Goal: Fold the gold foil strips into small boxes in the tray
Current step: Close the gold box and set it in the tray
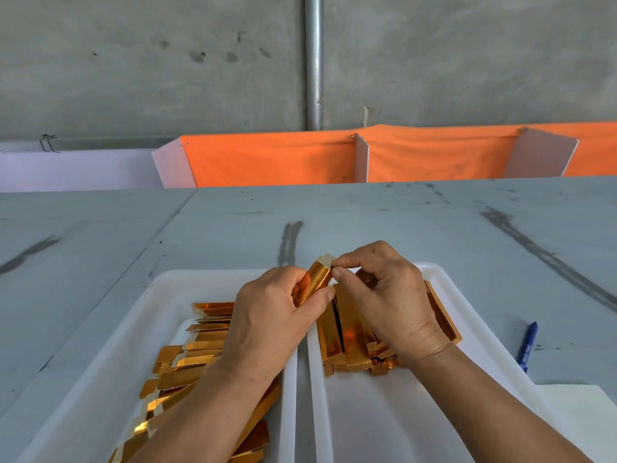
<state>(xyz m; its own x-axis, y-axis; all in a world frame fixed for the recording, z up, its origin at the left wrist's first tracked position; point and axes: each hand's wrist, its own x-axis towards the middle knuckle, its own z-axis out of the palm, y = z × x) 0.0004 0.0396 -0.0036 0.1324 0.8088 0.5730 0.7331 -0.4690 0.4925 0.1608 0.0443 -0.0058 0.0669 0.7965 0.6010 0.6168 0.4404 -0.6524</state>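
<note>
While both hands (267, 315) pinch it, strip (319, 277) protrudes upward.

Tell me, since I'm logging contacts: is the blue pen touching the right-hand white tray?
Apart. The head view shows the blue pen lying on the grey table, with a strip of bare tabletop between it and the right-hand white tray.
</note>
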